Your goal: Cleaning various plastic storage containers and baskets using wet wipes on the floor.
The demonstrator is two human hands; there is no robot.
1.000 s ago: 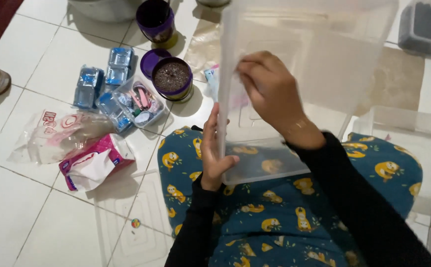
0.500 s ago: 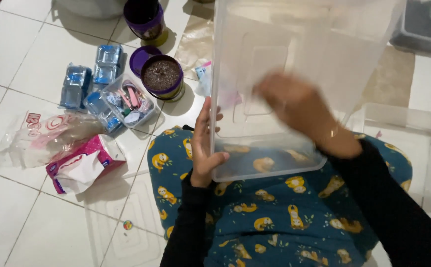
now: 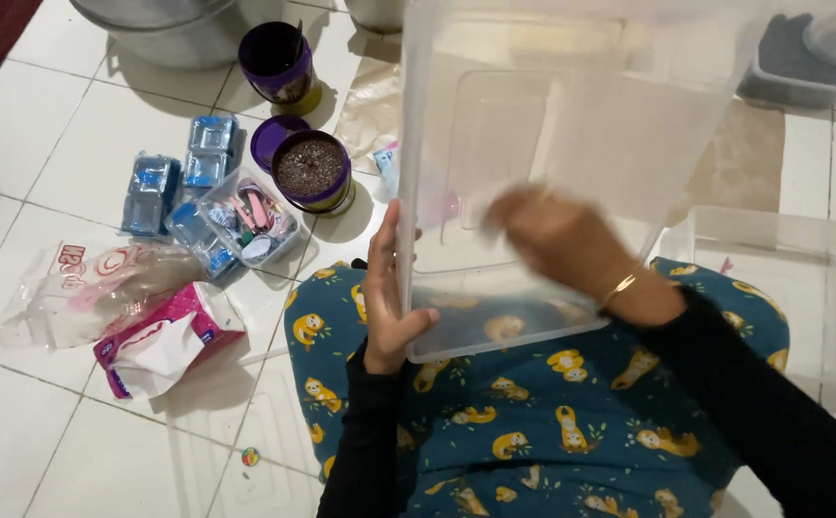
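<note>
I see my left hand (image 3: 386, 302) pinching the edge of the clear bin (image 3: 572, 173) tilted upright on my lap while my blurred right hand (image 3: 552, 235), grip unclear, presses inside, so it may slip toward the cup (image 3: 312, 171).

Two hands work here, the left hand (image 3: 386, 302) and the right hand (image 3: 557, 235), at one large clear plastic bin (image 3: 572, 163). On the floor stand two purple cups (image 3: 311, 171), one purple lid (image 3: 269, 136), one pink tissue pack (image 3: 164, 338), one clear bag (image 3: 92, 288), and one small clear tub (image 3: 250, 216).
</note>
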